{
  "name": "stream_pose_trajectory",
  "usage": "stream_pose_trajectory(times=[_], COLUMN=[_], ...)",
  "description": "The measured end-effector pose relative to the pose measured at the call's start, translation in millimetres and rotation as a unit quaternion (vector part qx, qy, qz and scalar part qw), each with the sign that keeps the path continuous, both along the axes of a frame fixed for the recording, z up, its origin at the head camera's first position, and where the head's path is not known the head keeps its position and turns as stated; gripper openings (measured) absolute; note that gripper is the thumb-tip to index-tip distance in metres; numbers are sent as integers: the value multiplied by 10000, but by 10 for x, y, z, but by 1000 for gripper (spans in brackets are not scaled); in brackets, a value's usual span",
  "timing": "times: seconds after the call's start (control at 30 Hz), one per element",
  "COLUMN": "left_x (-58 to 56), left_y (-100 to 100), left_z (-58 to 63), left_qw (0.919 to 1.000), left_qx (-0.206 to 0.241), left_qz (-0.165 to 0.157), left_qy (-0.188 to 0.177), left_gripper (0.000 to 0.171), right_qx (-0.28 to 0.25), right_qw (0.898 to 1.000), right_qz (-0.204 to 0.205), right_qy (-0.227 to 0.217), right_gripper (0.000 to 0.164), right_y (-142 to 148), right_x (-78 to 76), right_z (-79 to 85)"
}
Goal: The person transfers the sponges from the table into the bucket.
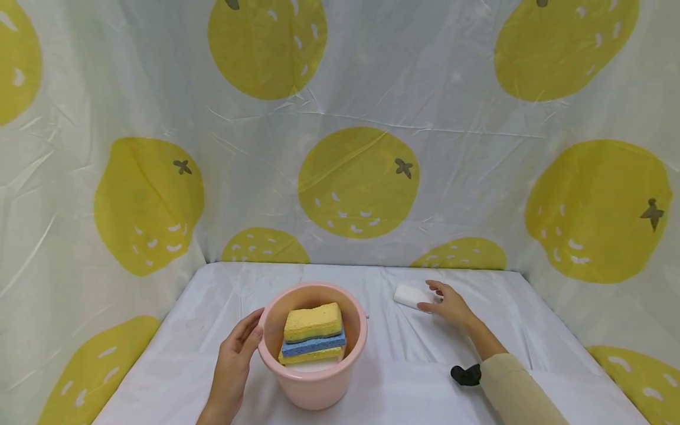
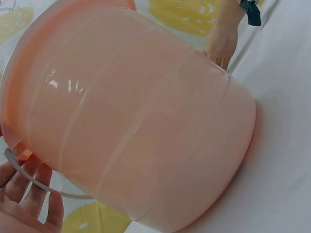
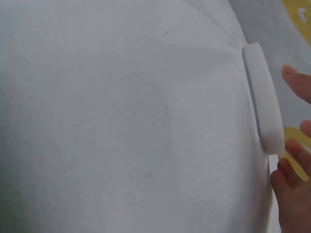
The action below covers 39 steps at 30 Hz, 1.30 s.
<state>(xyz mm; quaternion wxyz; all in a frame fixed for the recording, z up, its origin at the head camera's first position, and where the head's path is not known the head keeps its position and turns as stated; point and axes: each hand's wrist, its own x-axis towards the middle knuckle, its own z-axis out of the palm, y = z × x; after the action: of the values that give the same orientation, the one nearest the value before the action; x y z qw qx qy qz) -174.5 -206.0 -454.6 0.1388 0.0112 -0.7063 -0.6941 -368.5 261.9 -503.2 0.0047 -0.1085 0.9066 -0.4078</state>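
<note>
A pink bucket (image 1: pixel 313 392) stands on the white cloth, with a stack of sponges inside. A yellow sponge (image 1: pixel 313 320) tops the stack, above a blue sponge (image 1: pixel 313 346) and another yellow sponge (image 1: pixel 310 356); something white shows beneath. My left hand (image 1: pixel 234 354) touches the bucket's left rim from outside, its fingers by the thin handle (image 2: pixel 43 187) in the left wrist view. At the back right lies a white rectangular block (image 1: pixel 410 295), perhaps a foam sponge. Around its right end my right hand (image 1: pixel 450 306) spreads thumb and fingers. In the right wrist view, these fingers stand apart from the block (image 3: pixel 265 99).
White curtains (image 1: pixel 462 195) printed with yellow fruit enclose the back and both sides. The white cloth (image 1: pixel 404 383) on the work surface is creased. A black device (image 1: pixel 466 375) sits at my right wrist, by the beige sleeve (image 1: pixel 520 392).
</note>
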Motion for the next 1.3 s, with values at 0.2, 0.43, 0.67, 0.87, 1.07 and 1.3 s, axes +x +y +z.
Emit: stream_pose_trajectory(times=[0.2,0.43,0.67,0.87,1.07,1.3], left_x=[-2,-9,-15,-13,-8,-6], left_y=[-4,-11,-16,-15,-17,-18], left_z=[-7,-6,-20,-25,-30,-34], left_qw=[10000,9999,9998,9997,9998,9997], left_qx=[-9,-46,-53,-40,-56,-28], left_qz=[-31,-41,-48,-67,-55,-84], left_qy=[74,107,205,224,170,213], left_gripper=[46,46,44,44,45,45], right_qx=[48,-7,132,-89,-40,0], right_qw=[9999,9999,9998,9995,9993,9995], right_qz=[66,-111,-146,-235,-293,-278], right_qy=[-129,-3,23,-211,-225,-149], right_gripper=[96,82,73,69,67,66], right_y=[22,23,8,20,38,34], right_x=[-57,-83,-90,-102,-86,-56], right_z=[-118,-203,-209,-188,-149,-71])
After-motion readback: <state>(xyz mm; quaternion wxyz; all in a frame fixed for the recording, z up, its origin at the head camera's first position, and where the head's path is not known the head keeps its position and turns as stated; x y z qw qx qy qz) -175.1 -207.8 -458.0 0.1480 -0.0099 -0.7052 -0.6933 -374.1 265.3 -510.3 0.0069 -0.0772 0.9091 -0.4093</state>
